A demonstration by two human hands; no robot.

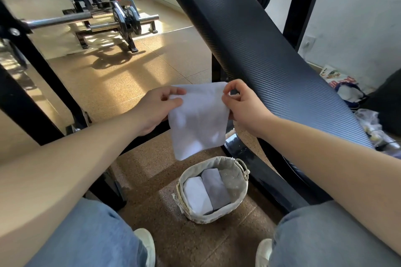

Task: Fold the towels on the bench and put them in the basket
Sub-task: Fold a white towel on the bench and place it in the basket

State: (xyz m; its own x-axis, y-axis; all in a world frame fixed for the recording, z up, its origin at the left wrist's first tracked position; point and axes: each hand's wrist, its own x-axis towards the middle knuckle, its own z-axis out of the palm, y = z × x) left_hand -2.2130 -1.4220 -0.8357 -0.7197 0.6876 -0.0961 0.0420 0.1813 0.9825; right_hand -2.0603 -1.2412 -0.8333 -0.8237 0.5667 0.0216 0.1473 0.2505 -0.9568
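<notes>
A white towel [198,119], folded to a small rectangle, hangs in the air between my hands, above the floor. My left hand [157,107] pinches its upper left corner. My right hand [244,104] pinches its upper right corner. Below it on the floor stands a small round basket [237,193] with a cloth lining. Inside lie a folded white towel [197,194] and a folded grey towel [214,187] side by side. The black padded bench [260,54] runs from the upper middle down to the right, with no towel on its visible surface.
Black steel frame posts [43,84] stand to the left. A barbell rack [104,19] with plates sits at the back left. Bags and clutter [351,93] lie by the wall at the right. My knees and shoes frame the basket at the bottom.
</notes>
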